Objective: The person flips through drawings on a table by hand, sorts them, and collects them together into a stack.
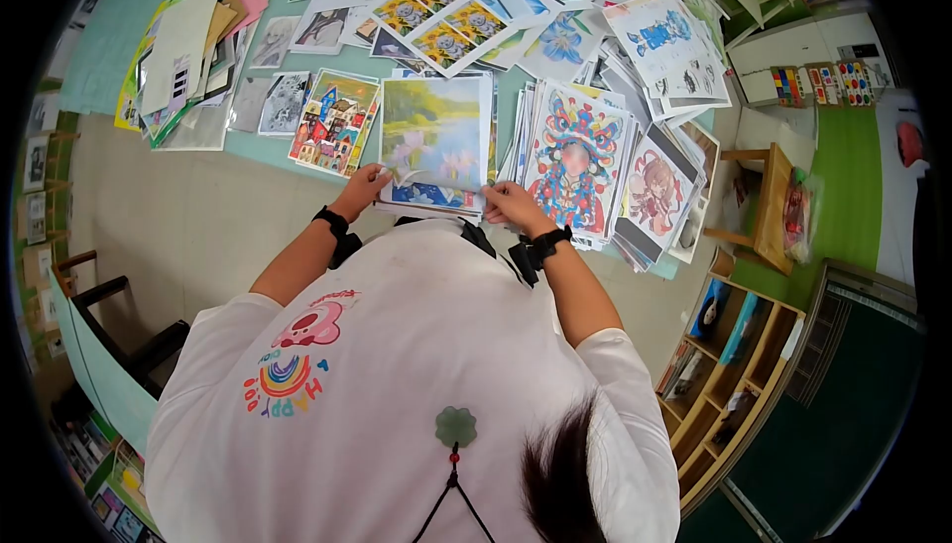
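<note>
A print of a green and yellow pond landscape with pink flowers point(436, 126) lies at the table's near edge, its lower edge lifted and curved. My left hand point(365, 189) pinches its lower left corner between thumb and fingers. At the lower right corner my right hand point(511, 205) has its fingers closed on the same sheet. Beneath the raised edge shows a dark blue picture point(431, 196) on top of other sheets. Left of the landscape print is a picture of colourful houses point(335, 121). A colourful headdress figure print point(577, 161) tops a stack to the right.
Many prints and drawings cover the table point(109, 57), including a sheet of sunflower pictures point(441, 22) and a pile of papers and folders point(188, 62) at left. A wooden stool point(769, 206) and a shelf unit point(729, 374) stand right; a black-armed chair point(109, 295) stands left.
</note>
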The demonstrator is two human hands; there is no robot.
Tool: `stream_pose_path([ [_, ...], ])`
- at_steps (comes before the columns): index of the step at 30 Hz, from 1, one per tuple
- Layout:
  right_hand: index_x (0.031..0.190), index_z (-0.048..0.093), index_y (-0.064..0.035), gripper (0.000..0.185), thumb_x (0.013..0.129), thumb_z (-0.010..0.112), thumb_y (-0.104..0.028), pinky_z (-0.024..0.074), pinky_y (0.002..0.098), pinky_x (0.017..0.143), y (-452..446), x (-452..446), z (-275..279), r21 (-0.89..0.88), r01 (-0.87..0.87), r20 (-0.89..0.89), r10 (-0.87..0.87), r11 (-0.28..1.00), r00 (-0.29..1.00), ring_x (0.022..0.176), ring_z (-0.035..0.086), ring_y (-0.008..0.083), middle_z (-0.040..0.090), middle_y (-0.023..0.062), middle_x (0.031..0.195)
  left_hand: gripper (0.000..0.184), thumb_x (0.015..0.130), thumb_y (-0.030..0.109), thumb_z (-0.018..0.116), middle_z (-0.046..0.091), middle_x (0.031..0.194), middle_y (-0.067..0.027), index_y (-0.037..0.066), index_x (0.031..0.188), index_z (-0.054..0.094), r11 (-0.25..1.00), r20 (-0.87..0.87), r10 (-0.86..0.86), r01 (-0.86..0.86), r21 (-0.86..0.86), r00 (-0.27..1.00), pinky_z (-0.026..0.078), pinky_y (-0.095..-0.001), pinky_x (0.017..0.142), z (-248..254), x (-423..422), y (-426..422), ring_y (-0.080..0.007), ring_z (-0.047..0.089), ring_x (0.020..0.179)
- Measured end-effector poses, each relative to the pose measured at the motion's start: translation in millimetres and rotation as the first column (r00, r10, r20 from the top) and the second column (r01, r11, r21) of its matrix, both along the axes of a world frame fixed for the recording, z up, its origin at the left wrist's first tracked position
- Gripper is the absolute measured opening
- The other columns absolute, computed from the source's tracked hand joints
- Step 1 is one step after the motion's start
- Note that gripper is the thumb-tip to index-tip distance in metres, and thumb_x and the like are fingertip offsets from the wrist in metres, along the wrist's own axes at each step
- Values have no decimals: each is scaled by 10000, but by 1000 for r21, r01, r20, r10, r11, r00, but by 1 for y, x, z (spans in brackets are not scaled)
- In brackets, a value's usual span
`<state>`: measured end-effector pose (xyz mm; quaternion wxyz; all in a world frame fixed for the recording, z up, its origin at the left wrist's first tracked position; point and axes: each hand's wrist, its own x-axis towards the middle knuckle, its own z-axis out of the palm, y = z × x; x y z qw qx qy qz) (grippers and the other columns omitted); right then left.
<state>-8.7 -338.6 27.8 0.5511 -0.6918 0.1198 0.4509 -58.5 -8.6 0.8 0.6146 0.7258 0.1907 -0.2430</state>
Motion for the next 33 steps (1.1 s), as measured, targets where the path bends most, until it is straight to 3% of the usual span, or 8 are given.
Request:
stream_pose_path([
  [4, 957, 543, 31, 291, 875, 596, -244, 552, 267, 590, 16, 9, 10, 102, 231, -130, -218, 968, 967, 625, 623, 151, 613, 113, 768, 229, 899, 221, 576, 550, 812, 11, 24, 1014, 560, 999, 1, -21, 21, -46, 1000, 403, -216, 570, 3, -5, 2, -59, 492, 680],
  [7, 936, 572, 48, 220, 862, 587, -158, 540, 257, 586, 21, 9, 10, 84, 286, -20, -286, 954, 958, 604, 626, 160, 626, 122, 764, 324, 872, 125, 597, 574, 884, -15, 47, 1171, 498, 998, 7, -22, 22, -65, 1000, 422, -229, 614, 7, -8, 2, -79, 513, 737],
  [10, 929, 619, 46, 158, 833, 563, -65, 519, 238, 567, 11, 12, 1, -48, 2, 261, 11, 999, 965, 588, 628, 162, 643, 114, 757, 600, 811, 4, 627, 583, 991, -64, 103, 1337, 356, 994, 40, 7, -2, -110, 999, 464, -251, 693, 30, -7, -2, -117, 562, 829],
  [13, 923, 665, 34, 184, 800, 540, -22, 501, 258, 528, -8, 23, 38, -279, -202, 652, 340, 939, 678, 558, 618, 160, 637, 105, 696, 804, 746, -74, 644, 569, 1077, -114, 151, 1407, 246, 986, 35, 68, -62, -158, 997, 488, -282, 771, 32, -11, 2, -162, 583, 931],
  [16, 934, 667, 11, 208, 780, 527, 20, 488, 256, 531, -27, 36, 96, -373, -172, 699, 398, 912, 594, 537, 591, 137, 633, 98, 667, 803, 723, -91, 643, 547, 1121, -130, 149, 1392, 268, 993, 21, -5, 7, -117, 1000, 491, -311, 820, 24, -12, 8, -193, 581, 999],
  [19, 922, 664, 21, 214, 759, 528, 34, 469, 249, 528, -44, 53, 123, -19, 24, 477, -12, 1000, 879, 530, 573, 124, 626, 91, 640, 789, 715, -101, 631, 549, 1116, -130, 154, 1379, 290, 985, -25, -23, 19, -170, 999, 486, -325, 827, 18, -13, 13, -200, 582, 980],
  [30, 832, 653, -1, 129, 747, 556, -1, 379, 193, 449, -61, 100, 135, 439, 272, 521, -489, 857, 700, 494, 496, 68, 540, 0, 609, 691, 695, -93, 645, 552, 1125, -128, 133, 1305, 412, 987, -6, -49, 48, -151, 999, 470, -333, 850, -6, -18, 21, -223, 554, 1019],
  [33, 784, 657, -4, 142, 752, 522, -39, 402, 215, 471, -30, 105, 183, -147, 144, 786, 27, 979, 618, 494, 507, 92, 588, 30, 624, 677, 685, -87, 658, 545, 1133, -135, 133, 1286, 435, 983, -10, -56, 53, -174, 998, 469, -344, 848, -9, -20, 22, -235, 548, 1027],
])
